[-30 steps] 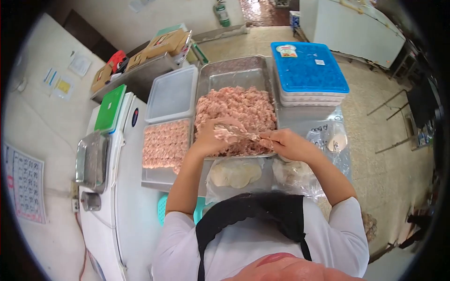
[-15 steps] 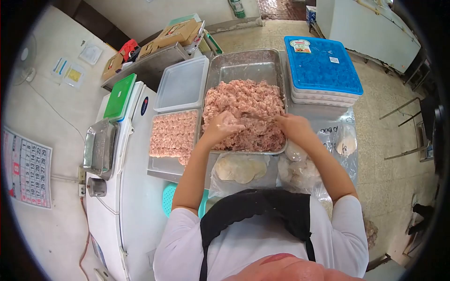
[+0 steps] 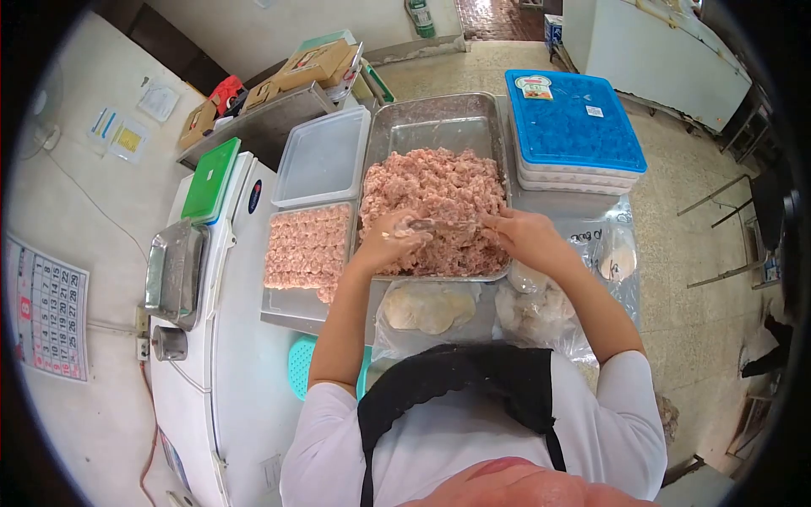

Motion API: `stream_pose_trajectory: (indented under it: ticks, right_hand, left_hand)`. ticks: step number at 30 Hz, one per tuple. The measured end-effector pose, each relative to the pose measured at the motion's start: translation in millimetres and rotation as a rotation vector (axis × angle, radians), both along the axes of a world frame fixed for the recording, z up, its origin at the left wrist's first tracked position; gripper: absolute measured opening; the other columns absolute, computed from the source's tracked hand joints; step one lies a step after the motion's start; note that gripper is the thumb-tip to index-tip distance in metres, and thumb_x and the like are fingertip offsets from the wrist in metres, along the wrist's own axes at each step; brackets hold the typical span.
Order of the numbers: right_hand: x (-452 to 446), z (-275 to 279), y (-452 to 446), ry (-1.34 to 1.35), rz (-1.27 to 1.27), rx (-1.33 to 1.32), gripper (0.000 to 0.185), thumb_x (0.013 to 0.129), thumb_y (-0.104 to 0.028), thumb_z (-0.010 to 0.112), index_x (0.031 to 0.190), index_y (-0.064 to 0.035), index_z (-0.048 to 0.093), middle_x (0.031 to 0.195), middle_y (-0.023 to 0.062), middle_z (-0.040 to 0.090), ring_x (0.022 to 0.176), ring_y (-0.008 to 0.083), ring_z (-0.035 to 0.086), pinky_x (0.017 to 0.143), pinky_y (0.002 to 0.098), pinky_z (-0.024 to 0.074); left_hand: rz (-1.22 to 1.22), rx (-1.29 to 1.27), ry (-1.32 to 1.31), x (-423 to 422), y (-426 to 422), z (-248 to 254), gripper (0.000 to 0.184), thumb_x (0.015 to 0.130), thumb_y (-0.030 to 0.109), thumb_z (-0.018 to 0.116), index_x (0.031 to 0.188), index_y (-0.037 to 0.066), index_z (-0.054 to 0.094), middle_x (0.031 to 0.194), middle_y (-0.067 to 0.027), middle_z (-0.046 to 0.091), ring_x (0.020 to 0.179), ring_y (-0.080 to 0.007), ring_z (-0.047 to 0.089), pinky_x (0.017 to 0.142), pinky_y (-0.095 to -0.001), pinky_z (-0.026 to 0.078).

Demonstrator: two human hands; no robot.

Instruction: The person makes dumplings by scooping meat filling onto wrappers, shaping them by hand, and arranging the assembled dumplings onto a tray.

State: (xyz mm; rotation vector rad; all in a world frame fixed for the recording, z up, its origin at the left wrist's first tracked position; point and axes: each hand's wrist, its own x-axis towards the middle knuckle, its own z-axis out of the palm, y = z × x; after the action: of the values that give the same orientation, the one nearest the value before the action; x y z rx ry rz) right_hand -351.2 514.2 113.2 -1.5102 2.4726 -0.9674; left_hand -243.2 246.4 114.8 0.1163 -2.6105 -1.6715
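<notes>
A deep metal tray [image 3: 439, 106] holds a heap of ground meat [image 3: 435, 182]. Over the meat's near left part is my left hand [image 3: 393, 239], its fingers curled and smeared with meat; what they hold is too small to tell. My right hand [image 3: 524, 237], at the tray's right side, grips the end of a thin metal utensil [image 3: 452, 226] that reaches left toward my left hand. Left of the tray, a plastic container [image 3: 351, 224] bears rows of small meat-filled pieces [image 3: 306, 245]. Pale round wrappers [image 3: 431, 308] lie in plastic in front of the tray.
Stacked containers with a blue lid [image 3: 574, 118] stand right of the tray. A translucent lid [image 3: 321, 156] lies at the back left. Bagged dough [image 3: 536, 313] is near my right forearm. A turquoise basket [image 3: 300, 367] sits below the table's left edge.
My left hand first dropped from the utensil toward the meat, and now its fingers are near the utensil's left end. My right hand kept its grip. The camera view shifted slightly.
</notes>
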Motion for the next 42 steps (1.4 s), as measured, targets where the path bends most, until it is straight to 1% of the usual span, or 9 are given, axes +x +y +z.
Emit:
stream_pose_trajectory:
  ticks: [6, 9, 12, 15, 21, 27, 33, 39, 42]
  right_hand:
    - [20.2, -32.2, -12.5, 0.089, -0.108, 0.133, 0.029, 0.091, -0.028, 0.057, 0.117, -0.0175, 0.061, 0.082, 0.012, 0.062, 0.077, 0.0325, 0.064, 0.069, 0.0441, 0.0507]
    - [1.8, -32.6, 5.5, 0.176, -0.182, 0.184, 0.024, 0.086, -0.02, 0.059, 0.108, -0.0116, 0.063, 0.08, 0.0102, 0.065, 0.078, 0.029, 0.066, 0.065, 0.0405, 0.0516]
    - [5.8, -11.0, 22.8, 0.206, -0.183, 0.134, 0.022, 0.087, -0.022, 0.06, 0.105, -0.0102, 0.066, 0.082, 0.0123, 0.066, 0.08, 0.0308, 0.065, 0.069, 0.0419, 0.0514]
    - [28.1, 28.9, 24.7, -0.125, -0.14, -0.053, 0.025, 0.089, -0.025, 0.058, 0.106, -0.0086, 0.067, 0.085, 0.0169, 0.066, 0.081, 0.0347, 0.064, 0.072, 0.0433, 0.0514]
    - [44.6, -2.6, 13.5, 0.034, -0.077, 0.193, 0.031, 0.093, -0.028, 0.055, 0.109, -0.0037, 0.067, 0.093, 0.023, 0.065, 0.086, 0.0397, 0.063, 0.075, 0.0425, 0.0507]
    - [81.6, 52.4, 16.8, -0.167, -0.134, -0.221, 0.03, 0.091, -0.023, 0.059, 0.11, -0.0011, 0.065, 0.096, 0.0236, 0.065, 0.085, 0.0398, 0.063, 0.076, 0.0434, 0.0505]
    - [113.8, 68.0, -26.3, 0.15, -0.108, -0.018, 0.027, 0.09, -0.025, 0.06, 0.106, -0.0041, 0.067, 0.092, 0.0143, 0.067, 0.08, 0.0345, 0.064, 0.069, 0.0418, 0.0514]
    - [167.4, 81.2, -94.7, 0.254, -0.122, 0.03, 0.028, 0.087, -0.022, 0.062, 0.108, -0.0042, 0.066, 0.089, 0.0141, 0.065, 0.077, 0.0347, 0.064, 0.067, 0.0425, 0.0507]
    - [165.8, 103.0, -101.8, 0.178, -0.148, 0.156, 0.029, 0.089, -0.024, 0.06, 0.111, -0.0047, 0.065, 0.094, 0.0154, 0.066, 0.081, 0.0351, 0.064, 0.069, 0.0419, 0.0511]
  left_hand:
    - [0.075, -0.215, -0.122, 5.9, 6.0, 4.2, 0.033, 0.072, 0.018, 0.077, 0.099, 0.005, 0.062, 0.086, -0.0015, 0.064, 0.076, -0.0127, 0.058, 0.068, -0.0289, 0.048]
    - [0.157, 0.001, -0.105, 21.8, 5.6, 10.5, 0.038, 0.074, 0.018, 0.075, 0.108, 0.006, 0.061, 0.093, -0.0043, 0.068, 0.081, -0.0156, 0.062, 0.073, -0.0306, 0.05]
    - [0.049, -0.293, 0.313, 32.1, 18.2, 38.1, 0.041, 0.077, 0.017, 0.073, 0.113, 0.006, 0.059, 0.097, -0.0056, 0.069, 0.09, -0.0165, 0.063, 0.081, -0.0307, 0.049]
    - [0.1, -0.073, 0.232, 43.4, 29.2, 51.9, 0.035, 0.078, 0.017, 0.073, 0.11, 0.006, 0.061, 0.103, -0.006, 0.067, 0.099, -0.0174, 0.061, 0.09, -0.0315, 0.046]
    - [-0.013, -0.04, 0.3, 47.0, 31.2, 78.3, 0.028, 0.075, 0.01, 0.074, 0.102, 0.006, 0.065, 0.105, -0.0025, 0.066, 0.1, -0.0142, 0.06, 0.089, -0.0302, 0.045]
    - [-0.161, -0.078, 0.308, 57.7, 3.4, 59.4, 0.033, 0.076, 0.015, 0.076, 0.105, 0.004, 0.065, 0.101, -0.0069, 0.067, 0.094, -0.0177, 0.061, 0.089, -0.0322, 0.045]
    - [-0.136, -0.002, 0.17, 85.5, -42.7, 38.9, 0.049, 0.071, 0.022, 0.08, 0.111, 0.0, 0.062, 0.094, -0.0108, 0.065, 0.089, -0.02, 0.059, 0.085, -0.0337, 0.047]
    - [-0.102, -0.321, 0.251, 110.6, -100.5, 26.7, 0.046, 0.073, 0.024, 0.081, 0.107, 0.001, 0.062, 0.099, -0.0085, 0.067, 0.1, -0.0177, 0.059, 0.085, -0.0319, 0.048]
    - [-0.051, 0.098, 0.023, 136.9, -112.8, 33.5, 0.045, 0.071, 0.02, 0.081, 0.108, 0.002, 0.063, 0.099, -0.0067, 0.068, 0.1, -0.0166, 0.06, 0.088, -0.0318, 0.047]
